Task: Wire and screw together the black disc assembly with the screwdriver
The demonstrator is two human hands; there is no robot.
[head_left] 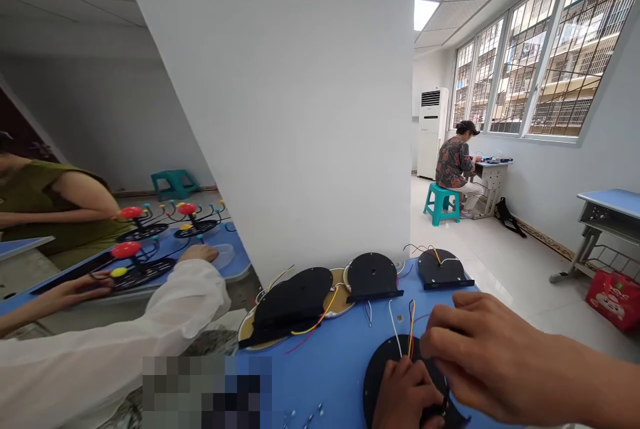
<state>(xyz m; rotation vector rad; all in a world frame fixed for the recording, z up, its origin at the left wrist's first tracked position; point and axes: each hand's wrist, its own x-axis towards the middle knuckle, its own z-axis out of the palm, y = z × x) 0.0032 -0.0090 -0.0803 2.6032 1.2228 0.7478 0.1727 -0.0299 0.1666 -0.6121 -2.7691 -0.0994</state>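
Black disc (381, 372), partly hidden, edge-cut

The left hand (405, 399) and right hand (475, 356) sit over a disc (387, 369) on the table (320, 382), with three more discs (373, 276) behind it. A pillar (280, 96) rises behind the table; beyond it, a person (454, 166) sits at another table (493, 172) under windows (520, 62).

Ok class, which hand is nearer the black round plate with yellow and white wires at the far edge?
Right hand: nearer, below the black round plate, apart from it. Left hand: farther, lower, at another black disc.
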